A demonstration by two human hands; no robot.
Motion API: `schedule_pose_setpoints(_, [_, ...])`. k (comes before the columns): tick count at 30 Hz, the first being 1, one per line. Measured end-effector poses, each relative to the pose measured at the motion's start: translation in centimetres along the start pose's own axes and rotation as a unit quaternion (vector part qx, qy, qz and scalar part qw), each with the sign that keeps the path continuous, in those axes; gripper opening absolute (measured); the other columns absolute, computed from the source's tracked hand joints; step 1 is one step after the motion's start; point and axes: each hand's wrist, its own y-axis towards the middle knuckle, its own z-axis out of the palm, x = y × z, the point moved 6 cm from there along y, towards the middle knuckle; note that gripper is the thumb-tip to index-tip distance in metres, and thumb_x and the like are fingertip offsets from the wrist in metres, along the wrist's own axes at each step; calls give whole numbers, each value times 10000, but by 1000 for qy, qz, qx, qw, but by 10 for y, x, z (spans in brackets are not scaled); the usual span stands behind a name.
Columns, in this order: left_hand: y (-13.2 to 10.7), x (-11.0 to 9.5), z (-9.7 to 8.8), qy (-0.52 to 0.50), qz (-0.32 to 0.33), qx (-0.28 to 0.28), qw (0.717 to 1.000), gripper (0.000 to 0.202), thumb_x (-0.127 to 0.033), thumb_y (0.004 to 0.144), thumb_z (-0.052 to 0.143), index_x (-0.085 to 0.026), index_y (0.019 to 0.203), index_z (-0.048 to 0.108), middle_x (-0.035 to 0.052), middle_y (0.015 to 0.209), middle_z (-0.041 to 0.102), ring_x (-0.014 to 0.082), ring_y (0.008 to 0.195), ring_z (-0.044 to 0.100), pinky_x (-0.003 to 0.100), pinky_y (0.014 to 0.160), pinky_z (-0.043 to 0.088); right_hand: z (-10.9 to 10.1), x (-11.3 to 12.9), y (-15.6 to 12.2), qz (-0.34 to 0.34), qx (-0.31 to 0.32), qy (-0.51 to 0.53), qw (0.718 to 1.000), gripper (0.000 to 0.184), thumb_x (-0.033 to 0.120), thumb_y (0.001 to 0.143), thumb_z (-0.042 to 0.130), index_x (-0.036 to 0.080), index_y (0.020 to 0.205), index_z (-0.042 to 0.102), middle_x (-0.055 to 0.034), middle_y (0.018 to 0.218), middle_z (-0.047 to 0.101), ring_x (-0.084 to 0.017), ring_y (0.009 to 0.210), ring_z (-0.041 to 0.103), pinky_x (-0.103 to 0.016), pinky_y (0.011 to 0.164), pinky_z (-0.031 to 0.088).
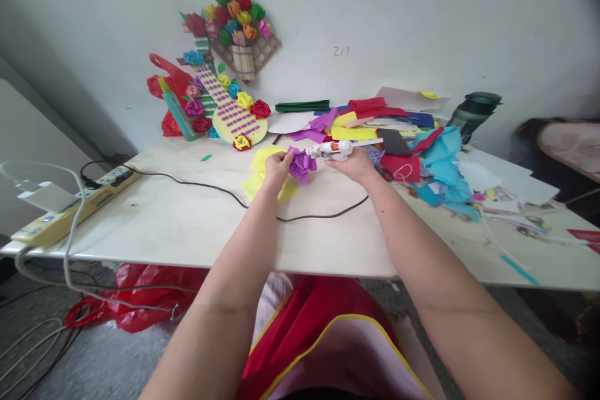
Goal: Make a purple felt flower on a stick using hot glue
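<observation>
A purple paper flower (302,165) is pinched in the fingers of my left hand (279,167), just above the table. In my right hand (355,165) is a white hot glue gun (330,150), a pale glue stick (368,143) poking out of its back end. Its nozzle points left and reaches the flower's edge; whether it touches cannot be made out. Beneath my left hand lie yellow paper sheets (255,184). The gun's black cord (323,218) curves over the white table (328,247).
A paper guitar (240,122) with flowers, a green glue bottle (179,109) and a power strip (77,209) are to the left. Coloured paper (360,122), crumpled blue paper (443,165) and a dark bottle (473,114) are at the right. A flower basket (244,62) hangs on the wall.
</observation>
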Motion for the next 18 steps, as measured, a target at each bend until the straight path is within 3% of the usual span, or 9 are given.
schedule_pose_setpoints(8, [7,7,-11,-50,-11,-31,998,348,-465,709,718,-154,598,608,-13,496,508,97,474,450,236,481,317,1,-2,-4,-26,25,155,987,400,368,642,748,181,992,703,-64,1040,730,-242,975,675,-362,863,533])
schedule_pose_setpoints(12, [13,11,-16,-88,-21,-47,995,339,-460,674,748,-146,638,624,0,529,556,100,496,498,226,511,375,-6,-8,-3,-2,47,124,991,363,365,627,760,193,944,715,-53,994,736,-249,971,668,-388,886,517])
schedule_pose_setpoints(15, [16,14,-18,-110,-25,-48,992,331,-446,666,754,-140,657,631,3,556,578,94,497,506,225,531,405,-10,-9,-2,-44,85,76,992,328,377,648,749,207,927,719,-41,980,737,-241,947,665,-365,865,511])
schedule_pose_setpoints(18, [17,15,-20,-121,-20,-51,991,314,-430,674,746,-139,660,628,-5,554,570,86,490,498,223,528,406,-14,-9,-3,-89,116,32,989,422,396,680,724,212,1058,700,-36,1011,734,-233,931,665,-336,830,506])
